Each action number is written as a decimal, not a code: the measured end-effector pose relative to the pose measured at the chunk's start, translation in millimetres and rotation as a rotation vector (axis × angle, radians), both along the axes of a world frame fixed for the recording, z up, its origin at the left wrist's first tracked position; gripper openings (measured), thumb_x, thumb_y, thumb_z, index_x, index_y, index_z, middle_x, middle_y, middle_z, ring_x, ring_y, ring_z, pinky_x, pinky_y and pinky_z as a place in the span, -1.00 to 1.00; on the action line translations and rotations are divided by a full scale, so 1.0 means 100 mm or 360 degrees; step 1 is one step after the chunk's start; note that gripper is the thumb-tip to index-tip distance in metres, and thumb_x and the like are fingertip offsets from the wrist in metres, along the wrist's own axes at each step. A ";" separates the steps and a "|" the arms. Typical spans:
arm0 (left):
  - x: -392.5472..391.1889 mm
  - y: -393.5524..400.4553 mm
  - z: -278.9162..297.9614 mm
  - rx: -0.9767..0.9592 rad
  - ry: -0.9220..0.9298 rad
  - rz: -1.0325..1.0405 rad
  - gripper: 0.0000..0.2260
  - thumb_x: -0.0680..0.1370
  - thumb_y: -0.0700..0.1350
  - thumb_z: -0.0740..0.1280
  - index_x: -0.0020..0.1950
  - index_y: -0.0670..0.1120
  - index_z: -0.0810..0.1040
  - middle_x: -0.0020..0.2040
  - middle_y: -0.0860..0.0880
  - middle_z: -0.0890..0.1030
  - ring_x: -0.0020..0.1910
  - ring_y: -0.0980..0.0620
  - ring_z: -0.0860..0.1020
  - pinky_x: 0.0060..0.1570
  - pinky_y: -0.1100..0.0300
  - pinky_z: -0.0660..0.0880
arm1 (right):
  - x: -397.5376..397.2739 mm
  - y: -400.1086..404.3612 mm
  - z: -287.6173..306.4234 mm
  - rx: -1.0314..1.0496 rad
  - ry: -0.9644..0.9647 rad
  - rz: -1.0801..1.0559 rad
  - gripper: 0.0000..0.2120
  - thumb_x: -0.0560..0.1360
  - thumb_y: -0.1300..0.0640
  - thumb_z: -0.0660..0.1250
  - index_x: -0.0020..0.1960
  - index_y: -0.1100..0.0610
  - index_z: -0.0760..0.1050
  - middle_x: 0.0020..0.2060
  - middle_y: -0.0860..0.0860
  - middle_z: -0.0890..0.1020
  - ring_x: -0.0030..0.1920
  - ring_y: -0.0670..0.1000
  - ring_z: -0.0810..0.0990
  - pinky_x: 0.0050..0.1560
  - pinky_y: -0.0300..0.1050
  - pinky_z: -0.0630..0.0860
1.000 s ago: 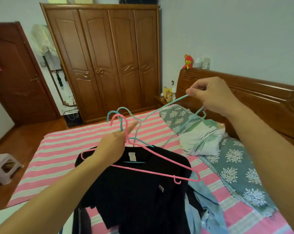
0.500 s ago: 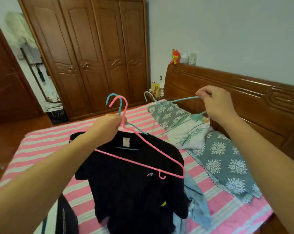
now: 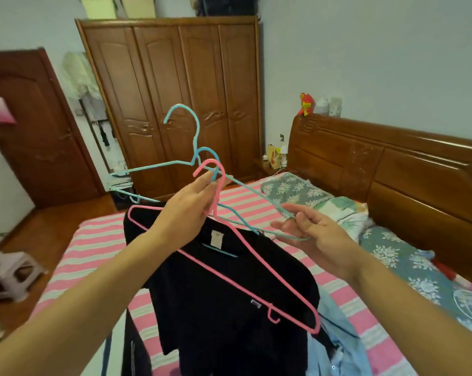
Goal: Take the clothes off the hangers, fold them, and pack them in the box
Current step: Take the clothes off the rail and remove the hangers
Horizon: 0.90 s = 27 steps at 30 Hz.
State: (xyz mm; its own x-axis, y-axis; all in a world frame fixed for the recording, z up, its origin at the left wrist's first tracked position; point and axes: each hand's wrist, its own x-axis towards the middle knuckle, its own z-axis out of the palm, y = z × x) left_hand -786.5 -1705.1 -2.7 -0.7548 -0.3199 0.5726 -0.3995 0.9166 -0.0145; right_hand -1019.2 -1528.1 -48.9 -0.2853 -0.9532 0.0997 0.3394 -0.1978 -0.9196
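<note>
At the far left of the frame a small plastic stool (image 3: 11,275) stood on the wooden floor, and a brown door (image 3: 37,123) was above it. In the centre, the left hand (image 3: 187,210) gripped the necks of a pink hanger (image 3: 229,270) and a blue hanger (image 3: 229,210) together; a black shirt (image 3: 229,321) hung from them over the striped bed (image 3: 94,248). Behind stood a wooden wardrobe (image 3: 172,99). A second, empty blue hanger (image 3: 194,147) reached from the upper middle down to the right hand (image 3: 316,234), which pinched its wire end with curled fingers. The two hands were near each other but apart. At the lower right a light blue garment (image 3: 335,346) lay on the bed, beside the headboard (image 3: 392,169).
</note>
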 end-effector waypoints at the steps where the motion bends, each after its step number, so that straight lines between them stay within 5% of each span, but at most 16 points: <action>1: 0.03 0.00 0.01 0.0002 -0.0001 0.0018 -0.41 0.55 -0.36 0.36 0.55 -0.07 0.33 0.52 -0.08 0.38 0.41 -0.18 0.48 0.29 -0.03 0.52 | 0.01 -0.01 -0.02 0.0018 0.0005 0.0031 -0.73 0.66 0.21 0.12 0.28 0.20 0.50 -0.14 0.16 0.70 0.22 0.17 0.64 0.22 0.12 0.57; 7: 0.25 0.07 -0.02 -0.0197 0.0174 0.0211 -0.53 0.44 -0.37 0.48 0.30 -0.16 0.48 0.17 -0.15 0.56 0.00 -0.16 0.62 -0.10 0.02 0.64 | -0.04 -0.09 -0.16 0.0188 0.0310 -0.0274 -0.74 0.69 0.21 0.13 0.25 0.17 0.54 -0.08 0.19 0.72 0.13 0.13 0.69 0.14 0.15 0.60; 12: 0.33 -0.04 -0.02 -0.0079 0.0093 0.0316 -0.35 0.48 -0.38 0.42 0.51 -0.05 0.34 0.45 -0.14 0.38 0.36 -0.17 0.45 0.21 -0.03 0.57 | -0.04 -0.08 -0.24 0.0170 0.0348 -0.0211 -0.75 0.68 0.25 0.11 0.21 0.21 0.55 -0.15 0.18 0.71 0.12 0.18 0.69 0.18 0.17 0.58; 14: 0.33 -0.04 0.03 0.0157 0.0082 0.0261 -0.29 0.52 -0.40 0.38 0.57 0.05 0.26 0.50 -0.08 0.38 0.33 -0.13 0.53 0.22 0.01 0.56 | -0.03 -0.07 -0.27 0.0155 0.0278 -0.0154 -0.75 0.66 0.25 0.13 0.21 0.23 0.55 -0.18 0.18 0.69 0.13 0.18 0.68 0.16 0.10 0.59; 18: 0.32 -0.01 0.07 0.0364 -0.0013 0.0229 -0.46 0.61 -0.35 0.30 0.53 0.05 0.39 0.35 -0.01 0.59 0.30 -0.08 0.58 0.28 0.03 0.51 | -0.08 -0.10 -0.35 0.0150 0.0187 -0.0102 -0.71 0.53 0.10 0.31 0.19 0.20 0.59 -0.01 0.31 0.64 0.18 0.20 0.66 0.26 0.15 0.57; 22: 0.31 -0.01 0.08 0.0237 0.0022 0.0339 -0.63 0.61 -0.29 0.32 0.39 -0.02 0.55 0.24 -0.02 0.62 0.19 -0.05 0.60 0.19 0.08 0.58 | -0.18 -0.15 -0.49 0.0118 0.0191 -0.0082 -0.61 0.55 -0.06 0.34 0.34 0.03 0.50 0.22 0.08 0.65 0.28 0.10 0.59 0.33 0.20 0.46; 24: 0.32 -0.04 0.13 0.0300 0.0105 0.0383 -0.63 0.61 -0.33 0.29 0.37 -0.04 0.56 0.24 -0.03 0.62 0.22 -0.05 0.58 0.24 0.06 0.55 | -0.22 -0.13 -0.65 0.0196 0.0426 -0.0100 -0.58 0.51 -0.20 0.43 0.33 -0.14 0.50 0.27 0.01 0.62 0.31 0.08 0.57 0.34 0.20 0.46; 27: 0.36 -0.09 0.20 0.0418 0.0147 0.0387 -0.63 0.61 -0.37 0.28 0.35 -0.08 0.57 0.25 -0.07 0.62 0.25 -0.07 0.57 0.30 0.07 0.47 | -0.20 -0.12 -0.77 0.0298 0.0937 -0.0458 -0.91 0.54 0.07 0.46 0.04 -0.05 0.66 -0.07 -0.03 0.74 0.02 -0.01 0.67 0.10 -0.15 0.57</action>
